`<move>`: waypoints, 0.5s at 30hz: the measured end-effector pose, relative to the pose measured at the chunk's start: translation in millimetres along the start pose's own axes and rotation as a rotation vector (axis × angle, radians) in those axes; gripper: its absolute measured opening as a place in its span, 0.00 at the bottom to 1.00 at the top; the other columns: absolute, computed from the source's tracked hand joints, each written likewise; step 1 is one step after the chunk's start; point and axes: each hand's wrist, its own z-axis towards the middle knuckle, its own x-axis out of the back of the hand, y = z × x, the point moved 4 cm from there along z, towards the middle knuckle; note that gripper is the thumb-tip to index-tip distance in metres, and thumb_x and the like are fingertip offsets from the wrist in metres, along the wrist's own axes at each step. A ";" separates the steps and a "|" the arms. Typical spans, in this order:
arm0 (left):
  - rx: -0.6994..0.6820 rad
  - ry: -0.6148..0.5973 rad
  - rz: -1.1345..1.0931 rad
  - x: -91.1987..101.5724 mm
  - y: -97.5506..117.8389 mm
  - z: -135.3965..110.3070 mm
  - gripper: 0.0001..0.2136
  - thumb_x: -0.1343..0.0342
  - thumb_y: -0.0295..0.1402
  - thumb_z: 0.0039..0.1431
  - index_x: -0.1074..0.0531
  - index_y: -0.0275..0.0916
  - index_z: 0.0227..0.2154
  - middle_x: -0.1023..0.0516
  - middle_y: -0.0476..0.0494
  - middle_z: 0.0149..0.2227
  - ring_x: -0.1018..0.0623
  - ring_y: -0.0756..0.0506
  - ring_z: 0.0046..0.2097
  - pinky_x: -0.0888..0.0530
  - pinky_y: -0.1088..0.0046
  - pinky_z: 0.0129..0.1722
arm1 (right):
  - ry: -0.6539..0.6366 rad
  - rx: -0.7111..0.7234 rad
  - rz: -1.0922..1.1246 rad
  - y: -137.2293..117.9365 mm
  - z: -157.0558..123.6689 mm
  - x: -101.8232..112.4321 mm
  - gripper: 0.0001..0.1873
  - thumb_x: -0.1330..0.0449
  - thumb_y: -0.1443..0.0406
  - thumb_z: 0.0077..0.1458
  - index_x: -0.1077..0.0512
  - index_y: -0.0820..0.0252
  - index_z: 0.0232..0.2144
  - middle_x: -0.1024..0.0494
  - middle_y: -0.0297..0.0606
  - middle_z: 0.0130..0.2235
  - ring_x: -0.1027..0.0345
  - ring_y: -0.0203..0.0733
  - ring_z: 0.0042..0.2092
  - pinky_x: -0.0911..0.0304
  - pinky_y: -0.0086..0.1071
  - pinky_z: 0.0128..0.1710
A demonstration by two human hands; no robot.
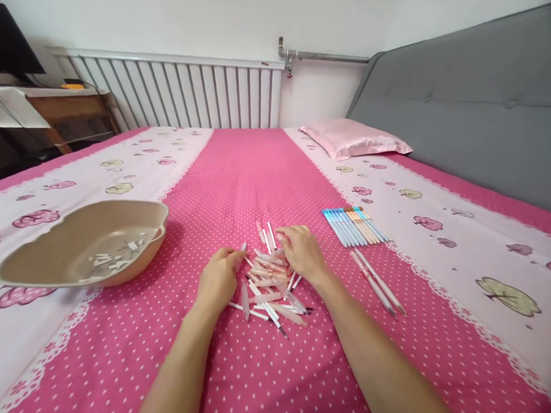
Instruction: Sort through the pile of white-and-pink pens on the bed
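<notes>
A loose pile of pen parts (272, 277) lies on the bedspread between my hands: pale pink translucent caps and barrels mixed with white refills with dark tips. My left hand (219, 279) is at the pile's left edge, thumb and fingers pinched on a pale pink pen part (242, 249). Over the upper right of the pile, my right hand (301, 251) has its fingers bent and slightly apart, touching the parts; its thumb is mostly hidden. Right of it lies a neat row of blue and peach pens (355, 226), and two pink pens (377, 283) sit nearer me.
At the left stands a beige basin (85, 221) with small white pieces inside. A pink pillow (353, 138) lies at the back right, by the grey headboard (470, 93). Behind the bed are a white radiator (193, 94) and a desk (68, 106) with a dark screen.
</notes>
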 end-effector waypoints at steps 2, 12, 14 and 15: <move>-0.053 -0.035 0.060 -3.3 1.1 -1.1 0.23 0.60 0.18 0.54 0.27 0.43 0.46 0.27 0.39 0.47 0.27 0.41 0.48 0.31 0.65 0.47 | -0.067 0.042 0.000 -3.3 -1.7 -11.0 0.19 0.55 0.60 0.62 0.29 0.58 0.47 0.24 0.42 0.46 0.36 0.46 0.50 0.46 0.41 0.51; -0.099 -0.035 0.097 -5.2 -0.4 -2.3 0.22 0.59 0.18 0.54 0.28 0.39 0.47 0.26 0.39 0.46 0.27 0.42 0.47 0.31 0.65 0.48 | -0.157 0.036 0.077 -4.3 -7.7 -29.2 0.20 0.57 0.56 0.62 0.30 0.54 0.47 0.27 0.41 0.49 0.38 0.47 0.53 0.60 0.52 0.56; -0.089 -0.025 0.088 -4.6 -0.2 -2.2 0.21 0.59 0.19 0.55 0.28 0.39 0.47 0.26 0.39 0.45 0.27 0.42 0.47 0.30 0.65 0.47 | -0.140 0.011 0.101 -3.3 -6.0 -28.9 0.18 0.56 0.59 0.62 0.29 0.53 0.45 0.25 0.40 0.47 0.37 0.46 0.52 0.58 0.50 0.55; -0.084 -0.021 0.084 -4.3 0.0 -2.1 0.21 0.58 0.20 0.56 0.28 0.39 0.47 0.26 0.38 0.45 0.27 0.42 0.47 0.30 0.65 0.47 | -0.132 -0.001 0.113 -2.6 -5.1 -28.9 0.17 0.55 0.61 0.61 0.28 0.53 0.44 0.25 0.39 0.47 0.37 0.45 0.51 0.57 0.49 0.55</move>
